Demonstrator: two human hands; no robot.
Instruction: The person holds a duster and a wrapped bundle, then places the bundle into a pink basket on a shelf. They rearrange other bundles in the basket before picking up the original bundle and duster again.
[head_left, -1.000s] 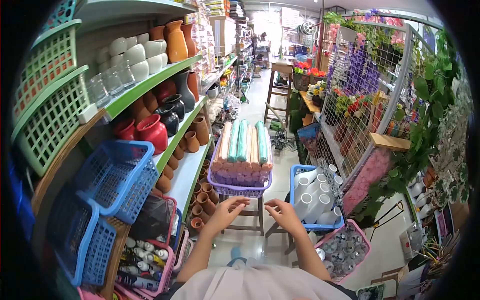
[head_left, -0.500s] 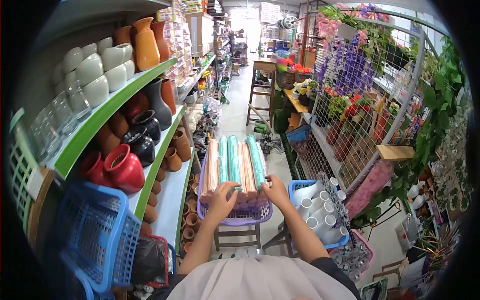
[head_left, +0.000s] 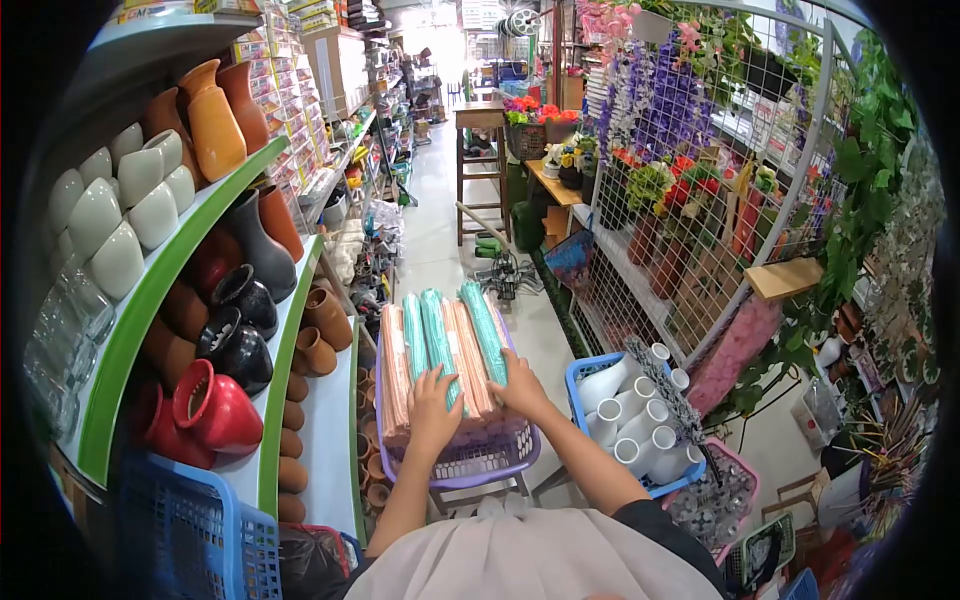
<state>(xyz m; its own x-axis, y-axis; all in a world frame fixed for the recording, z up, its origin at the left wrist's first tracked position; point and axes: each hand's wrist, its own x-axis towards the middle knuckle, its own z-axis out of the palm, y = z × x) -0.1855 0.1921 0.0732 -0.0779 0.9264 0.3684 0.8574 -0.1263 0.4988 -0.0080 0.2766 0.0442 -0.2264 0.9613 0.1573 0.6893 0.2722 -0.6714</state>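
Note:
Long plastic-wrapped rolls, peach and teal, lie side by side across a purple basket in front of me. My left hand rests on the near end of a middle teal roll, its fingers stretched out and apart. Against the near end of the rightmost teal roll lies my right hand, thumb and fingers apart. A peach roll shows between the two hands. What the rolls contain cannot be made out. Pinkish wrapped items are partly visible beneath them.
At right, a blue basket holds white vases. Shelves on the left carry red pots, black pots and white cups. A wire rack with artificial flowers stands right. A wooden stool is in the aisle ahead.
My view has turned slightly to the right. My left hand has flattened onto the teal roll, and my right hand has come onto the side of the rightmost one.

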